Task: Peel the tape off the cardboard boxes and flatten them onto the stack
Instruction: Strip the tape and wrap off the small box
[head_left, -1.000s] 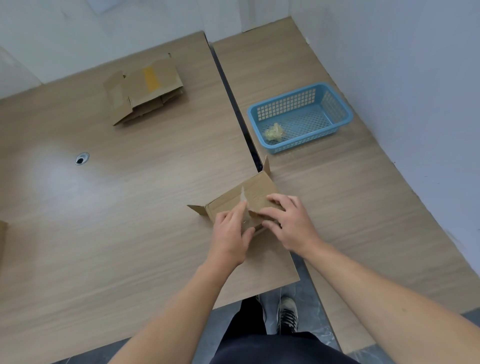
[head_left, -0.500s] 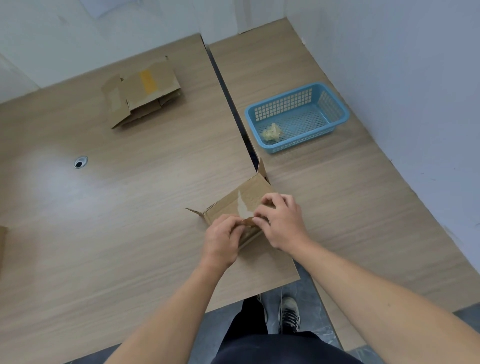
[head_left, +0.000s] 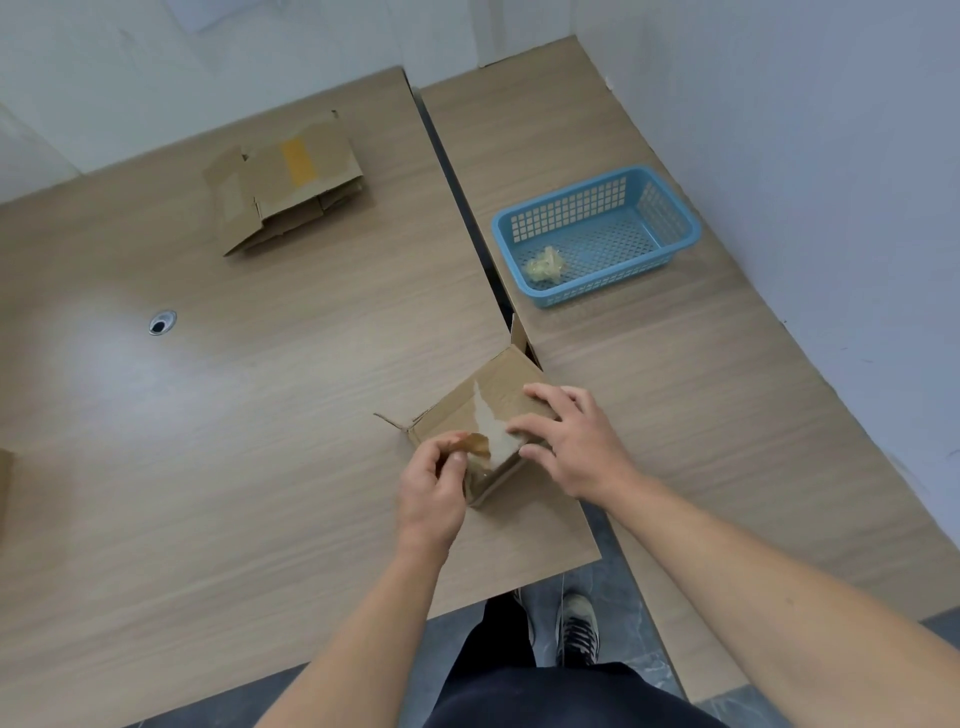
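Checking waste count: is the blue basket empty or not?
Not empty. One crumpled pale wad, likely peeled tape, lies in the near left corner of the basket.

**Lighting:** bright, even, indoor, falling from above.
**Glare:** a broad pale patch on the left table (head_left: 130, 374) washes out the wood grain. There is a small white sheen on the clear tape (head_left: 488, 415) across the cardboard box (head_left: 501, 376).
**Shadows:** soft and short, with a faint one along the near edge of the flattened stack (head_left: 332, 150).
**Colour:** the wall (head_left: 779, 104) has a cool bluish cast.
**Focus:** sharp mid-frame, and the forearms at the lower edge are slightly soft.
**Distortion:** wide-angle, with table edges and wall lines bowing toward the corners.
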